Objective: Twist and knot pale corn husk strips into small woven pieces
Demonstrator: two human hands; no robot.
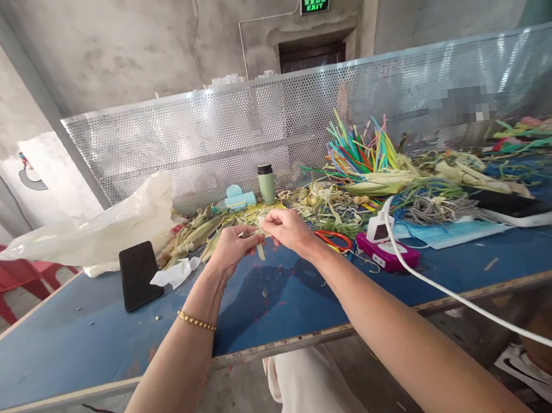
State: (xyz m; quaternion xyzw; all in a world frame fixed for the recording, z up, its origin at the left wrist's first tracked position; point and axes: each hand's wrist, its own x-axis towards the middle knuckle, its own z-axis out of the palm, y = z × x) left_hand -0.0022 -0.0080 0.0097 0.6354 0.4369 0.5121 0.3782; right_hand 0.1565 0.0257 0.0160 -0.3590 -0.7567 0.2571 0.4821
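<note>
Over the blue table (182, 341), my left hand (233, 246) and my right hand (288, 229) meet with fingertips nearly touching. Both pinch a small pale strip of corn husk (261, 253), whose lower end hangs below the fingers. The husk's upper part is mostly hidden by the fingers. Behind my hands stands a green tumbler (266, 185) with a dark lid, upright among dried husks (327, 198). A light blue container (240, 201) lies beside it.
On the left are a black phone (138, 275), crumpled white paper (176, 273) and a plastic bag (96, 235). Bright pipe cleaners (361, 148), a magenta power strip (388, 252), its white cable (455, 293) and a blue mask (461, 232) occupy the right. A perforated metal screen (190, 136) stands behind.
</note>
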